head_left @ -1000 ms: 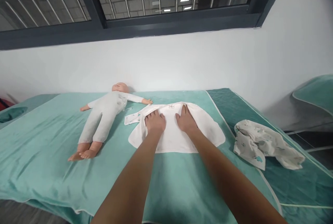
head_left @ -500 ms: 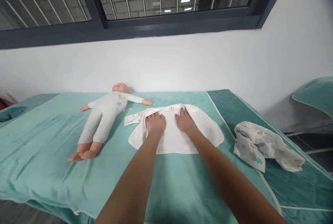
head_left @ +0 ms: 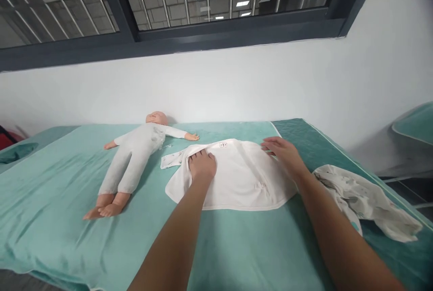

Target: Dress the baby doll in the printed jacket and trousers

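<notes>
A white baby top (head_left: 237, 178) lies spread on the bed, inner side up, with a small printed label at its neck. One sleeve with a small print sticks out at its left; the right sleeve does not show. My left hand (head_left: 202, 164) rests flat on the left part of the top, fingers apart, by a folded-over edge. At the upper right edge of the cloth is my right hand (head_left: 282, 152), its fingers stretched out and holding nothing. Whether its fingertips touch the cloth I cannot tell.
To the left, a baby doll (head_left: 138, 151) in a white suit lies on its back on the green bed sheet (head_left: 61, 191). A crumpled printed garment (head_left: 368, 198) lies at the right on a darker green quilted cover. A white wall (head_left: 216, 83) and barred window stand behind.
My right hand has moved right, from the middle of the top to its upper right edge. The top's right part now lies further out, with creases. My left hand has stayed in place.
</notes>
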Tool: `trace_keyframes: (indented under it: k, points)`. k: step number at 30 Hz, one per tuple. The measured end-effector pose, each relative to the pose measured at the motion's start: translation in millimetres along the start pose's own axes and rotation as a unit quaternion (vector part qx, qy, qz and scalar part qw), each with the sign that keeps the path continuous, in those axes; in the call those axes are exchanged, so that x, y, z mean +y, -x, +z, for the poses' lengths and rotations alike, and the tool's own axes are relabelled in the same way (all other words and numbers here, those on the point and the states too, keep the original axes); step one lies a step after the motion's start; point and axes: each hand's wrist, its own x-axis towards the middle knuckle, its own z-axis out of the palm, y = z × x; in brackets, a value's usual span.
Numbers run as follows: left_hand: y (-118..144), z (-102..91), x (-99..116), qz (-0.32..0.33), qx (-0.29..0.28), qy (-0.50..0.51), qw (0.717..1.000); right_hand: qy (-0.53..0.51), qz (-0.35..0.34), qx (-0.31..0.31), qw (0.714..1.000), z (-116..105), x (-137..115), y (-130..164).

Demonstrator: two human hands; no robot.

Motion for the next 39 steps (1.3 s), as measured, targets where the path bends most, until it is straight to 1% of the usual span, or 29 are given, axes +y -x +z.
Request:
trace_keyframes:
  k: [1, 2, 5, 7, 8, 9, 10, 12, 14, 16, 18, 21, 23, 24, 28, 30, 32, 34, 38, 39]
  points:
    - [-1, 0.1, 1, -0.001, 0.002, -0.002, 1.000, 0.039, 0.025, 0.015, 0.999, -6, 11, -3]
    - [-2, 0.2, 1, -0.002, 0.003, -0.004, 1.000, 0.074, 0.041, 0.017, 0.996, -10, 21, -5]
    - [-6, 0.9, 3, -0.009, 0.009, -0.010, 1.000, 0.111, 0.043, -0.042, 0.992, -14, 39, -2]
    - [-8, 1.4, 4, -0.011, 0.012, -0.013, 1.000, 0.115, 0.031, -0.076, 0.990, -15, 41, 3]
    - [-8, 1.6, 5, -0.011, 0.012, -0.014, 1.000, 0.110, 0.028, -0.078, 0.990, -16, 41, 4]
    - [-8, 1.8, 5, -0.010, 0.013, -0.015, 1.000, 0.101, 0.032, -0.061, 0.992, -17, 41, 5]
    - [-8, 2.0, 5, -0.009, 0.014, -0.016, 1.000, 0.089, 0.043, -0.030, 0.995, -19, 41, 4]
    - [-8, 2.4, 4, -0.008, 0.016, -0.019, 1.000, 0.065, 0.076, 0.061, 0.993, -22, 42, 0]
    - [-8, 2.9, 4, -0.006, 0.018, -0.021, 1.000, 0.045, 0.094, 0.163, 0.981, -25, 44, -9]
    - [-8, 3.3, 3, -0.006, 0.018, -0.021, 1.000, 0.027, 0.082, 0.238, 0.967, -26, 47, -17]
    - [-9, 3.3, 3, -0.006, 0.017, -0.020, 1.000, 0.002, 0.062, 0.291, 0.955, -26, 50, -24]
    - [-8, 2.5, 4, -0.007, 0.015, -0.018, 1.000, 0.012, 0.043, 0.324, 0.945, -27, 58, -25]
    - [-8, 1.8, 4, -0.008, 0.014, -0.017, 1.000, 0.057, 0.056, 0.320, 0.944, -27, 65, -21]
    - [-8, 1.4, 4, -0.009, 0.014, -0.016, 1.000, 0.088, 0.073, 0.301, 0.947, -26, 69, -19]
    - [-7, 1.5, 5, -0.009, 0.014, -0.013, 1.000, 0.176, 0.145, 0.182, 0.957, -18, 79, -14]
    - [-6, 2.3, 4, -0.008, 0.015, -0.012, 1.000, 0.191, 0.158, 0.153, 0.957, -14, 82, -13]
    - [-7, 3.2, 4, -0.007, 0.016, -0.012, 1.000, 0.195, 0.161, 0.147, 0.956, -13, 82, -12]
    - [-7, 3.8, 3, -0.005, 0.017, -0.011, 1.000, 0.199, 0.160, 0.159, 0.954, -14, 81, -12]
    - [-6, 3.3, 3, -0.003, 0.021, -0.011, 1.000, 0.211, 0.157, 0.213, 0.941, -18, 75, -11]
    - [-6, 2.7, 4, -0.001, 0.023, -0.011, 1.000, 0.212, 0.145, 0.226, 0.940, -18, 71, -11]
